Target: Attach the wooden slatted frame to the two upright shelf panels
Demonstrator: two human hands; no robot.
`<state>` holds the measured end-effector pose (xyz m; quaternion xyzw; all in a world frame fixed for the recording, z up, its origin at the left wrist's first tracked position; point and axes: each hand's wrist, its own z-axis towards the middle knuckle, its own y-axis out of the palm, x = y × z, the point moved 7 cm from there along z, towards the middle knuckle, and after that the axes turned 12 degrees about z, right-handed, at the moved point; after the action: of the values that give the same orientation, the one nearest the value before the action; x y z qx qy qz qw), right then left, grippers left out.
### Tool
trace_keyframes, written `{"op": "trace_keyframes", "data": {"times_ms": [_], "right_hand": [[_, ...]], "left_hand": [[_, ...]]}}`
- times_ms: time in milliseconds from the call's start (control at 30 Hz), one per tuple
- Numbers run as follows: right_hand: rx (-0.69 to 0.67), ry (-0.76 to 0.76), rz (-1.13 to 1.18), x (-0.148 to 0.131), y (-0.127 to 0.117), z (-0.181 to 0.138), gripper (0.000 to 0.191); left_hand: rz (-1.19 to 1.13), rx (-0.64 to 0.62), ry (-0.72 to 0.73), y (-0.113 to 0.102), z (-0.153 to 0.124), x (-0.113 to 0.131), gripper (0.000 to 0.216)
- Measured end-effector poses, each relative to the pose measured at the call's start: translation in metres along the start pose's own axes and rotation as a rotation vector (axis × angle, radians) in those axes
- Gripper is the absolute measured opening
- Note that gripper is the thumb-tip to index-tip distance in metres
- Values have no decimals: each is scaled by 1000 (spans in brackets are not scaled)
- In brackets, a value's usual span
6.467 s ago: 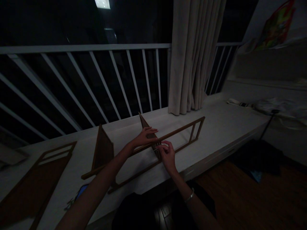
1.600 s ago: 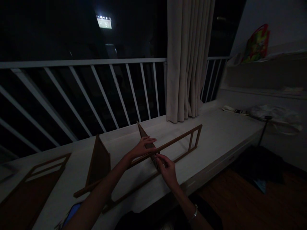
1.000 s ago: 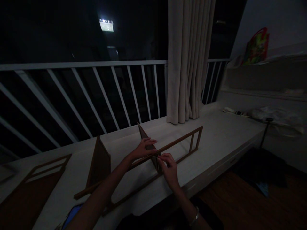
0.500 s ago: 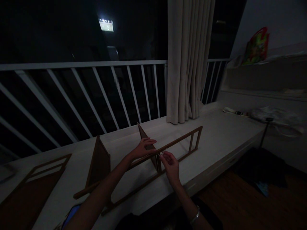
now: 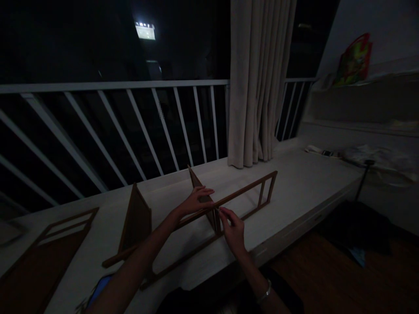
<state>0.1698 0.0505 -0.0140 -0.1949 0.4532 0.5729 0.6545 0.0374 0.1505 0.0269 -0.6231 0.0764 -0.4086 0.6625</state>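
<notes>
Two hands work at one joint, where an upright board [image 5: 194, 179] meets the long frame [image 5: 248, 188], which lies on the surface [image 5: 294, 183] from 8 o'clock to 2 o'clock. The left hand [image 5: 196, 201] lies open, fingers spread flat over the board's top edge, steadying it. The right hand [image 5: 234, 229], at 4 o'clock of the joint, is pinched nearly closed against the rail; whether it grips a small fastener is too dark to tell. The board seems to be getting fixed to the frame. The next move calls for holding it square under firm, straight pressure. A second board [image 5: 139, 220] stands at 9 o'clock.
</notes>
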Motion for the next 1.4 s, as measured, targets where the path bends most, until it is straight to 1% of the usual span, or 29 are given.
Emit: {"op": "trace_keyframes", "data": {"times_ms": [100,267,367,467,533,633,733,900,1000,1100,1200,1400], "right_hand": [[-7,9,1,3,0,0,21],[36,32,-15,9,-2,0,18],[35,-30,-40,4,-2,1,14],[61,-104,-87,-3,-5,2,12],[74,-130,-110,-6,-6,2,11],[48,-136,-104,-7,-5,2,10],[-2,-86,-62,-1,-3,2,11],[-51,90,-12,19,-1,-1,16],[-54,186,44,30,-2,-2,19],[-45,250,121,35,-2,-3,21],[-39,277,187,34,0,-4,21],[-11,244,225,25,4,-5,20]], "left_hand": [[-4,11,13,-1,0,0,50],[6,12,22,-2,-1,-2,50],[16,21,32,-3,-1,-1,50],[21,26,37,-3,-2,-1,50],[24,22,33,-2,-2,-2,51],[23,20,22,-1,-2,-3,52],[11,14,22,-1,-2,-1,51],[10,20,19,-2,-3,1,50],[27,14,18,-1,-3,2,50],[46,8,21,0,-3,2,49],[54,10,24,0,-3,1,49],[75,25,52,0,-2,1,45]]}}
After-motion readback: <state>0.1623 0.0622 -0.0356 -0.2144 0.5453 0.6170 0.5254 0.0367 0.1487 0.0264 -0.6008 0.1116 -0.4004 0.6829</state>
